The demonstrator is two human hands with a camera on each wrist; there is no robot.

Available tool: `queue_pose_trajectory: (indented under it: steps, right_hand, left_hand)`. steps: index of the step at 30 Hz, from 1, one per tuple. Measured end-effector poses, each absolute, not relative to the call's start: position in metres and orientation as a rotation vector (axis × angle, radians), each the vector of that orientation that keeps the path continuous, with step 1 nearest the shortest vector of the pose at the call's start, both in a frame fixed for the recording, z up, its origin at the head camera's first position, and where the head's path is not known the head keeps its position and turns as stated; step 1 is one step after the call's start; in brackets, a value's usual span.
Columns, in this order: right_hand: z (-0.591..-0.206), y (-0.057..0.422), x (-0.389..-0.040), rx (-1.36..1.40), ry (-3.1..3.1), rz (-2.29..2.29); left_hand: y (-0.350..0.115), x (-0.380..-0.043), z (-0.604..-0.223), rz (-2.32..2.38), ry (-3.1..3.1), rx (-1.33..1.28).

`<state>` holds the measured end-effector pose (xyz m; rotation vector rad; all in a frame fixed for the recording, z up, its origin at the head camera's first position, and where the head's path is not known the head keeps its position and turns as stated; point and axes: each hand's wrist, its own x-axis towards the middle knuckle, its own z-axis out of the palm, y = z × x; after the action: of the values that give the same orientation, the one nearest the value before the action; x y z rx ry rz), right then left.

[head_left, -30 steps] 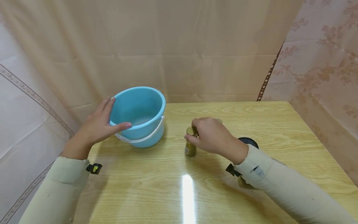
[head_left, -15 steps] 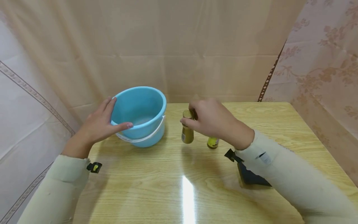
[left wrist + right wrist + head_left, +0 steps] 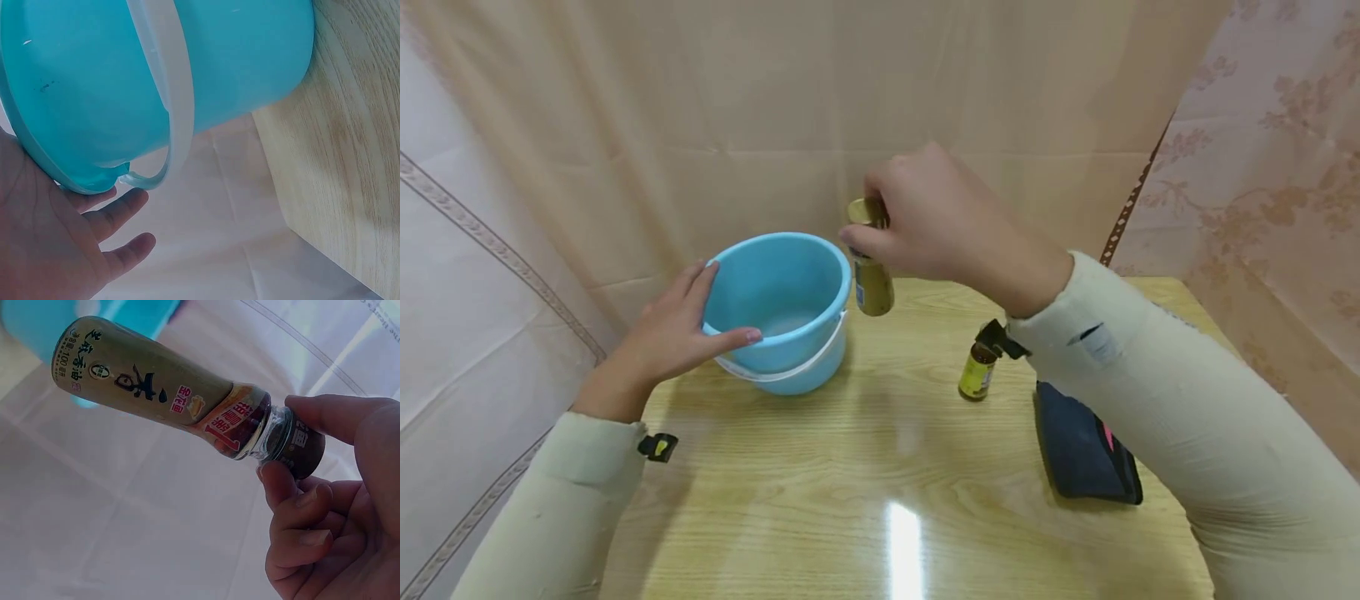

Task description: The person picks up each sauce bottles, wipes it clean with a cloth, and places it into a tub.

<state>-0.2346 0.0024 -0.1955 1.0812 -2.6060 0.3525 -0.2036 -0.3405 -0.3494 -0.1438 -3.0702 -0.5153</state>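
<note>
A light-blue bucket (image 3: 805, 337) with a white handle (image 3: 178, 94) stands on the table at centre-left. My left hand (image 3: 658, 342) rests against its rim, thumb along the front edge and fingers at the left side. In the left wrist view those fingers (image 3: 119, 215) are spread and fairly straight. My right hand (image 3: 936, 217) pinches a small sesame oil bottle (image 3: 144, 375) by its cap. The bottle (image 3: 874, 287) hangs in the air just right of the bucket's rim, tilted a little, bottom down. Part of its neck is hidden by the thumb in the head view.
A small brown bottle with a yellow label (image 3: 976, 377) stands on the wooden table (image 3: 820, 500) below my right wrist. A dark pouch (image 3: 1078, 446) with a pink detail sits further right, partly behind the sleeve. Beige curtains (image 3: 760, 100) close off the back.
My right hand has lifted the sesame oil bottle off the table and carried it up and left toward the bucket. The yellow-labelled bottle and pouch have come into view. The left hand stays put.
</note>
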Motion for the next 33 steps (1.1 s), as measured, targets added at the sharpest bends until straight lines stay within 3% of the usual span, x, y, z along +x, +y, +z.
queue_pose_trajectory:
  steps: [12, 23, 33]
  right_hand:
    - [-0.161, -0.07, -0.253, 1.106, -2.693, 0.19]
    - [-0.2, -0.128, -0.27, 1.263, -2.798, 0.054]
    - [-0.24, -0.135, -0.281, 1.246, -2.905, -0.079]
  left_hand:
    - [-0.345, -0.203, -0.346, -0.533, -3.113, -0.12]
    - [-0.341, -0.203, -0.343, -0.536, -3.117, -0.151]
    - [-0.336, -0.208, -0.344, -0.506, -3.118, -0.142]
